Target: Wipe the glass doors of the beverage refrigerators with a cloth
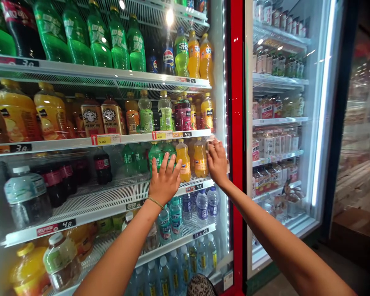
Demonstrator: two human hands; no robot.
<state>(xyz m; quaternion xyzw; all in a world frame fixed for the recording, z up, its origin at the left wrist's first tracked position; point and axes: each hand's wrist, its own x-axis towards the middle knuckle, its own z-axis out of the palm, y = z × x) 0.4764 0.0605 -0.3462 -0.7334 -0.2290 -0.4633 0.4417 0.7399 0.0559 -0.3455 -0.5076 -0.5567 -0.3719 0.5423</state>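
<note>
My left hand (165,181) is open, fingers spread and pointing up, flat against the glass front of a drinks fridge, over green bottles (156,155) and an orange bottle (183,161). A thin band circles its wrist. Further right, near the red door frame (237,123), my right hand (217,162) has its fingers curled on a small white wad (210,142), perhaps a cloth, held against the glass. A second orange bottle (200,158) stands just behind that hand.
White wire shelves (111,193) carry price tags and rows of soda, juice and water bottles. A second glass-door fridge (280,123) with small bottles stands to the right. A dark patterned object (200,285) shows at the bottom edge.
</note>
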